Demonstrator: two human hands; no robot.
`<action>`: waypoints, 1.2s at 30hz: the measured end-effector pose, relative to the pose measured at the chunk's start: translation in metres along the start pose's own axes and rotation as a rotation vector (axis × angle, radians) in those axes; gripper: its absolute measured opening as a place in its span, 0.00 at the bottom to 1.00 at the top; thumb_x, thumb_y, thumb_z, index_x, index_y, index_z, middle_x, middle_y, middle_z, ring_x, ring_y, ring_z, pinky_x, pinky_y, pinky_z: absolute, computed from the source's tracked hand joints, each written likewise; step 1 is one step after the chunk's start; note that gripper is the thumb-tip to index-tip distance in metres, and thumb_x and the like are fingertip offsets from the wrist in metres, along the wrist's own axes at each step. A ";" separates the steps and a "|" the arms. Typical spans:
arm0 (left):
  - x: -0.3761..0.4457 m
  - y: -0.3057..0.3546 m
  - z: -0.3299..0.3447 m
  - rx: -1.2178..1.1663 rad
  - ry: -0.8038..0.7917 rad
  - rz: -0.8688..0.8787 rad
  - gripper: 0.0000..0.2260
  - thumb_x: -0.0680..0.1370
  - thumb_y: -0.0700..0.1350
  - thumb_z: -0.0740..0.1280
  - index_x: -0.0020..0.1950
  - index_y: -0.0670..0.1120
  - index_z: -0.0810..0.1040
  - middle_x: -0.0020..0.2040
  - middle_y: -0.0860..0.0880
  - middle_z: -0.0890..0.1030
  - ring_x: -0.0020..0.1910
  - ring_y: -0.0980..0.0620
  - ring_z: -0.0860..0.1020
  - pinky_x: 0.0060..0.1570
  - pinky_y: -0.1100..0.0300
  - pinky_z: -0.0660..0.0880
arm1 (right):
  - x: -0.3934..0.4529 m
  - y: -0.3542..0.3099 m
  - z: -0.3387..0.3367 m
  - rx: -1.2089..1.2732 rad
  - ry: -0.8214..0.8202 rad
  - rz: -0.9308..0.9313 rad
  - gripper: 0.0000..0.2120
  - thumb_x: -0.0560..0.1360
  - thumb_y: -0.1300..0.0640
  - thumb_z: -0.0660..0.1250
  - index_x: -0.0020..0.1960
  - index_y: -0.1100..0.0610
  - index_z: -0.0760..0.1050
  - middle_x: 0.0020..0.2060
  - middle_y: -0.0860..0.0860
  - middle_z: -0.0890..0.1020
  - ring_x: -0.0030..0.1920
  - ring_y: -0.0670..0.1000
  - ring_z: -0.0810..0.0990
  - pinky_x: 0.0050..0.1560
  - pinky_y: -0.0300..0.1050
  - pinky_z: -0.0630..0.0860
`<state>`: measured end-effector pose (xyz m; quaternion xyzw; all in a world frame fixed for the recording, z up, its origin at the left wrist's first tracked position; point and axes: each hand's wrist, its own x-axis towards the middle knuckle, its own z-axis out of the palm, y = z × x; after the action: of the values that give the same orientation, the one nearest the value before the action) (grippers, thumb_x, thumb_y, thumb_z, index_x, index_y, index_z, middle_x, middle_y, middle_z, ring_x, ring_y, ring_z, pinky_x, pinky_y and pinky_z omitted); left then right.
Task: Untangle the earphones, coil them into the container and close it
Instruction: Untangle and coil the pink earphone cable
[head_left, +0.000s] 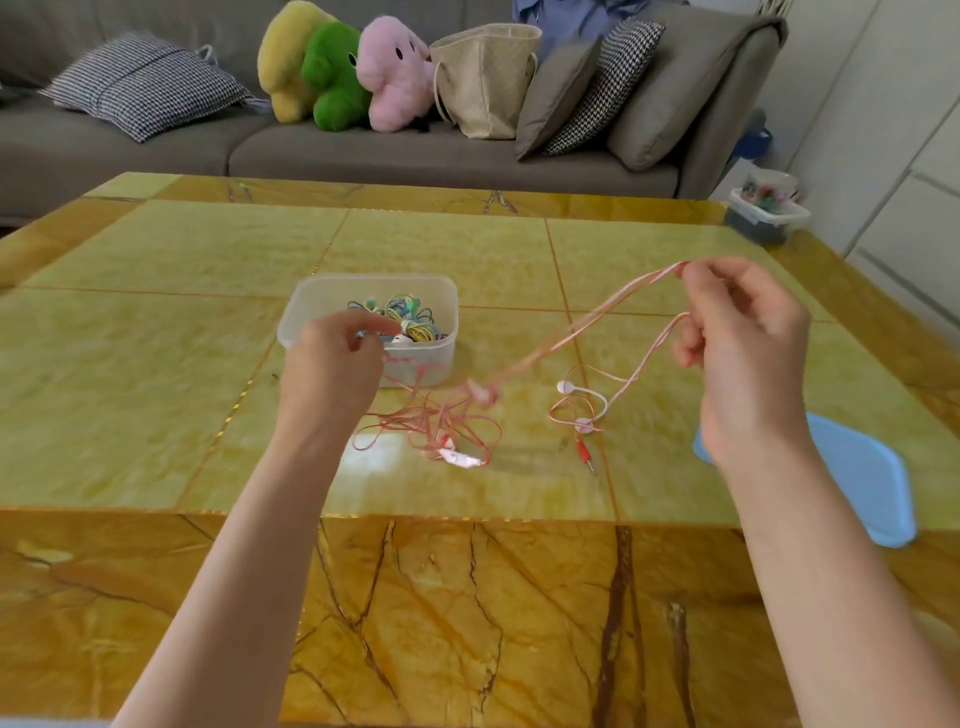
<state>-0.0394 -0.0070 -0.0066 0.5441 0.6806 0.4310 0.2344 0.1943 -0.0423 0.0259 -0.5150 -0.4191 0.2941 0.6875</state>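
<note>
The right hand (740, 353) pinches the pink cord (576, 332) between curled fingers, raised above the table (156, 260). The cord runs down left to a tangle (441, 421) lying on the table in front of the tub (311, 301). The left hand (337, 364) hovers at the tub's near wall, fingers curled, gripping a strand of the tangle. Coiled earphones (410, 317) sit inside the tub. Two earbuds and a red plug (584, 449) lie between the hands. The blue lid (862, 488) lies at the right edge
</note>
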 end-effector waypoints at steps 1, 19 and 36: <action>-0.002 0.000 0.002 0.094 -0.071 0.010 0.14 0.76 0.36 0.59 0.44 0.54 0.79 0.31 0.53 0.75 0.25 0.58 0.70 0.27 0.62 0.65 | -0.001 0.000 0.000 0.006 -0.037 0.019 0.08 0.78 0.60 0.63 0.40 0.53 0.73 0.23 0.44 0.66 0.24 0.46 0.61 0.23 0.39 0.58; -0.020 -0.015 0.025 0.658 -0.553 0.275 0.05 0.74 0.44 0.69 0.48 0.47 0.81 0.49 0.49 0.80 0.48 0.51 0.76 0.51 0.56 0.75 | 0.003 0.001 -0.008 -0.692 -0.507 0.045 0.07 0.73 0.58 0.67 0.36 0.54 0.78 0.25 0.53 0.75 0.27 0.46 0.68 0.28 0.38 0.62; -0.014 -0.008 0.011 0.568 -0.425 0.293 0.06 0.73 0.39 0.69 0.48 0.47 0.81 0.40 0.54 0.74 0.50 0.50 0.76 0.51 0.55 0.74 | -0.053 0.060 0.056 -1.090 -0.796 0.047 0.07 0.77 0.59 0.60 0.45 0.58 0.76 0.42 0.53 0.81 0.38 0.52 0.80 0.36 0.45 0.74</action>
<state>-0.0314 -0.0171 -0.0212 0.7561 0.6242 0.1316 0.1462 0.1217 -0.0436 -0.0391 -0.6495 -0.7176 0.2230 0.1159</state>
